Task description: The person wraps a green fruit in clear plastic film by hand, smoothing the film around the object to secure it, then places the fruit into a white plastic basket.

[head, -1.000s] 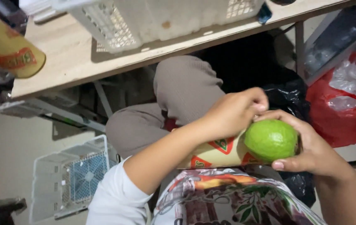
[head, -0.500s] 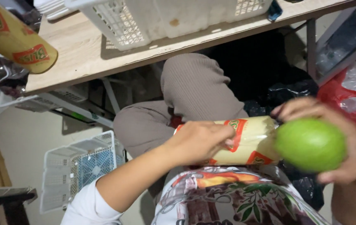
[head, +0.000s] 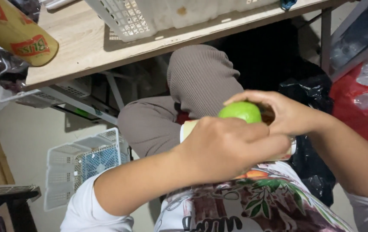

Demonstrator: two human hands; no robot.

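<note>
My right hand (head: 288, 115) holds a round green fruit (head: 240, 111) from above, its fingers curled over the top. The fruit sits at the edge of a yellowish printed wrapper (head: 186, 129) lying across my lap. My left hand (head: 231, 148) is closed around that wrapper, just below and in front of the fruit, and hides most of it. The two hands touch each other around the fruit. Below them is my patterned shirt (head: 252, 197).
My bent knee in grey-brown trousers (head: 201, 77) is under a wooden table (head: 85, 41). A white plastic basket (head: 149, 15) and a yellow packet (head: 16, 34) rest on it. A white crate (head: 85, 161) stands on the floor, left. Black bag (head: 308, 88) and red bag (head: 364, 103) at right.
My right hand has carried the green fruit leftward, back against the wrapper. My left hand has shifted right along the wrapper and now covers it under the fruit.
</note>
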